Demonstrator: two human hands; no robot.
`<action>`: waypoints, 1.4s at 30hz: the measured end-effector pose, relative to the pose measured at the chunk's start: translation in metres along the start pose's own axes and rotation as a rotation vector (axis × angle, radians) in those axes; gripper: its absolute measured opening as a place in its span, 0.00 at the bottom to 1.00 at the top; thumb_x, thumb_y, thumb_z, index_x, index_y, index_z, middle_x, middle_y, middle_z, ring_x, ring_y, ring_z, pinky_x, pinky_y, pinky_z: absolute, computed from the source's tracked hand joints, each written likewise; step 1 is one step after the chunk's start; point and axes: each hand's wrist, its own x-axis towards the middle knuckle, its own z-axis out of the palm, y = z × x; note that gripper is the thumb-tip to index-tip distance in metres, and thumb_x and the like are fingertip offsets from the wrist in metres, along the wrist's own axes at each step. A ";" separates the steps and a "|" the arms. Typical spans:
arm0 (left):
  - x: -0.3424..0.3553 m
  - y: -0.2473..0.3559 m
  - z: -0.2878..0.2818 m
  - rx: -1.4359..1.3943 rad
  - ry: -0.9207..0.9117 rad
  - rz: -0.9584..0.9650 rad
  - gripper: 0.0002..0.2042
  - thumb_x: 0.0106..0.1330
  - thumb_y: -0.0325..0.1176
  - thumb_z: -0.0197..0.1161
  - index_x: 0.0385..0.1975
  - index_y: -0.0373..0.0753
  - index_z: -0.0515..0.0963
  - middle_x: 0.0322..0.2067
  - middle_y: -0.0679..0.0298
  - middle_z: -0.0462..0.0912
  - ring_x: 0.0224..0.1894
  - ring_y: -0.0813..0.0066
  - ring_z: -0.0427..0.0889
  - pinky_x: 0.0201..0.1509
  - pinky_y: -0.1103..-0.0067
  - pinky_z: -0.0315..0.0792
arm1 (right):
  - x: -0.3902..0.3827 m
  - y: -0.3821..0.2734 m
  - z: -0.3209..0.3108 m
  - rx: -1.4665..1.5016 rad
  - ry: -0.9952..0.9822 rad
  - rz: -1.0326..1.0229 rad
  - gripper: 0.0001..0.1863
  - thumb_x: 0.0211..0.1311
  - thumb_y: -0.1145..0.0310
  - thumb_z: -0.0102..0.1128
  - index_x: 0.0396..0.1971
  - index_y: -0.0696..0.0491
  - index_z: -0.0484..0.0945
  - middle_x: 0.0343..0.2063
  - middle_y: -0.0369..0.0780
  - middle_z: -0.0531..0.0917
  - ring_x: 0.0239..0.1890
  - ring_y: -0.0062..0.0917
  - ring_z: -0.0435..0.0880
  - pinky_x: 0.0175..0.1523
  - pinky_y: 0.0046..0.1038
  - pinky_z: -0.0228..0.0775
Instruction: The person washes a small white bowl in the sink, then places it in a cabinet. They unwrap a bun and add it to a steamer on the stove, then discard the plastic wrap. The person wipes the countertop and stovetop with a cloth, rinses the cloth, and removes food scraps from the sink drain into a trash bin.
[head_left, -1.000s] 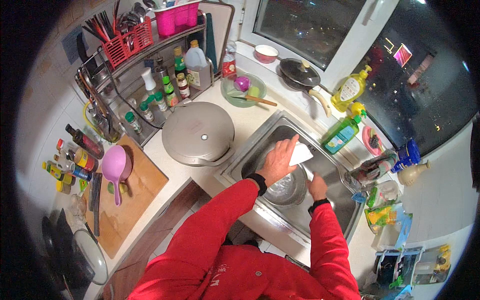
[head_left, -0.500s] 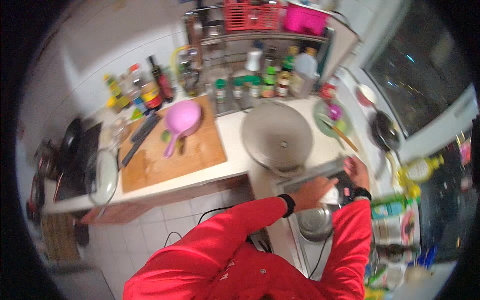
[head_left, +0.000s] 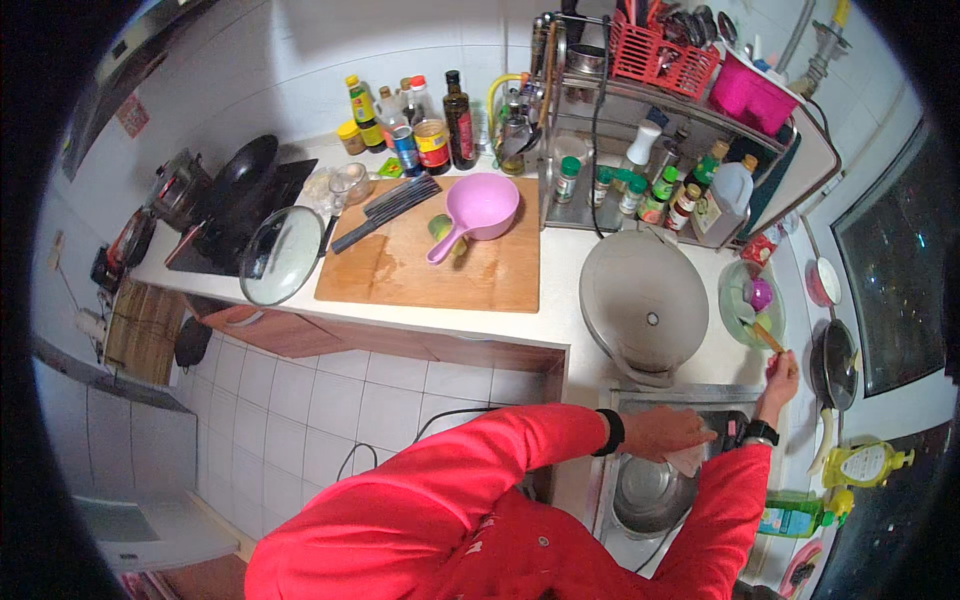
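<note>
Table (head_left: 560, 275) w/ green bowl (head_left: 733, 297) beyond R grip (head_left: 782, 378) (nr wooden handle (head_left: 767, 337), can't tell if clasped); L grip (head_left: 668, 432) holds pale piece (head_left: 687, 462) over sink (head_left: 604, 505); tiled floor (head_left: 395, 385) L of both.

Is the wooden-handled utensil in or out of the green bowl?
Partly in: the utensil dips into the bowl, handle jutting out by the right hand.

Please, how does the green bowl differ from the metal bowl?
The green bowl stands on the counter; the metal bowl sits in the sink. The green bowl looks translucent, the metal bowl silvery. The green bowl holds a round purple thing; the metal bowl shows nothing purple. Both are round and open.
</note>
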 end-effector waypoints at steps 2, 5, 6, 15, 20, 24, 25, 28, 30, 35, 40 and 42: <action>0.002 0.005 -0.006 0.041 -0.014 -0.003 0.41 0.43 0.29 0.69 0.61 0.37 0.56 0.43 0.56 0.70 0.46 0.57 0.71 0.42 0.68 0.73 | 0.003 -0.028 -0.005 -0.134 0.020 -0.213 0.15 0.63 0.64 0.56 0.46 0.56 0.75 0.26 0.33 0.78 0.25 0.13 0.73 0.31 0.14 0.67; 0.003 0.017 -0.026 0.072 0.024 -0.005 0.43 0.41 0.31 0.71 0.60 0.37 0.57 0.44 0.57 0.70 0.46 0.58 0.71 0.39 0.70 0.74 | -0.001 -0.086 -0.022 -0.135 0.026 -0.323 0.17 0.64 0.64 0.55 0.49 0.57 0.74 0.31 0.34 0.78 0.27 0.13 0.72 0.34 0.15 0.67; 0.003 0.020 -0.034 0.081 0.031 -0.017 0.43 0.40 0.32 0.72 0.60 0.37 0.57 0.44 0.57 0.70 0.46 0.59 0.71 0.38 0.70 0.74 | -0.004 -0.105 -0.027 -0.100 0.027 -0.344 0.17 0.64 0.64 0.55 0.49 0.57 0.74 0.31 0.33 0.77 0.28 0.13 0.72 0.34 0.15 0.67; -0.104 0.035 -0.153 0.073 0.092 -0.023 0.40 0.44 0.34 0.70 0.60 0.39 0.59 0.50 0.55 0.69 0.53 0.57 0.69 0.52 0.66 0.71 | -0.052 -0.230 0.000 -0.511 -0.032 -0.312 0.17 0.64 0.60 0.53 0.48 0.53 0.77 0.31 0.34 0.77 0.30 0.16 0.74 0.31 0.18 0.65; -0.282 0.050 -0.235 0.263 0.062 -0.459 0.41 0.43 0.33 0.71 0.60 0.39 0.59 0.52 0.53 0.69 0.53 0.52 0.70 0.52 0.65 0.71 | -0.098 -0.259 0.084 -0.502 -0.156 -0.557 0.17 0.64 0.67 0.52 0.51 0.54 0.74 0.30 0.35 0.77 0.30 0.14 0.74 0.33 0.18 0.68; -0.452 0.087 -0.300 0.511 0.151 -0.842 0.39 0.41 0.33 0.72 0.58 0.39 0.62 0.52 0.53 0.71 0.53 0.54 0.71 0.55 0.67 0.69 | -0.125 -0.274 0.185 -0.253 -0.258 -0.567 0.17 0.61 0.70 0.55 0.50 0.56 0.72 0.28 0.35 0.77 0.27 0.15 0.75 0.30 0.17 0.68; -0.495 0.101 -0.314 0.542 0.190 -0.963 0.38 0.41 0.33 0.72 0.57 0.39 0.63 0.51 0.53 0.71 0.53 0.53 0.71 0.57 0.66 0.67 | -0.131 -0.279 0.211 -0.165 -0.267 -0.499 0.17 0.61 0.71 0.56 0.50 0.56 0.72 0.27 0.34 0.76 0.26 0.15 0.74 0.30 0.16 0.68; -0.622 0.141 -0.349 0.847 0.302 -1.166 0.39 0.38 0.29 0.72 0.56 0.36 0.64 0.52 0.53 0.71 0.54 0.54 0.69 0.58 0.67 0.65 | -0.155 -0.283 0.285 -0.081 -0.298 -0.595 0.16 0.59 0.72 0.58 0.48 0.56 0.69 0.28 0.36 0.77 0.25 0.15 0.75 0.29 0.17 0.68; -0.705 0.172 -0.367 0.990 0.426 -1.296 0.40 0.37 0.25 0.72 0.56 0.34 0.63 0.52 0.51 0.70 0.55 0.54 0.69 0.59 0.67 0.64 | -0.170 -0.285 0.331 -0.035 -0.318 -0.582 0.16 0.59 0.73 0.58 0.46 0.56 0.68 0.29 0.38 0.79 0.25 0.17 0.77 0.29 0.18 0.71; -0.887 0.262 -0.402 1.185 0.777 -1.624 0.31 0.56 0.28 0.61 0.60 0.32 0.60 0.58 0.49 0.66 0.61 0.53 0.63 0.65 0.68 0.55 | -0.188 -0.290 0.429 0.092 -0.447 -0.504 0.12 0.63 0.71 0.53 0.44 0.57 0.68 0.32 0.41 0.81 0.24 0.20 0.80 0.29 0.19 0.75; -0.975 0.333 -0.418 1.467 0.881 -2.100 0.34 0.59 0.40 0.63 0.60 0.27 0.57 0.56 0.41 0.66 0.57 0.49 0.68 0.60 0.67 0.63 | -0.188 -0.293 0.495 0.090 -0.529 -0.389 0.10 0.65 0.70 0.51 0.42 0.58 0.70 0.32 0.39 0.80 0.24 0.20 0.81 0.29 0.21 0.77; -0.974 0.349 -0.414 1.572 0.957 -2.119 0.35 0.56 0.45 0.65 0.56 0.26 0.60 0.49 0.40 0.70 0.49 0.48 0.73 0.51 0.65 0.68 | -0.183 -0.290 0.513 0.087 -0.519 -0.400 0.09 0.64 0.70 0.52 0.40 0.59 0.72 0.31 0.38 0.79 0.25 0.20 0.81 0.30 0.21 0.77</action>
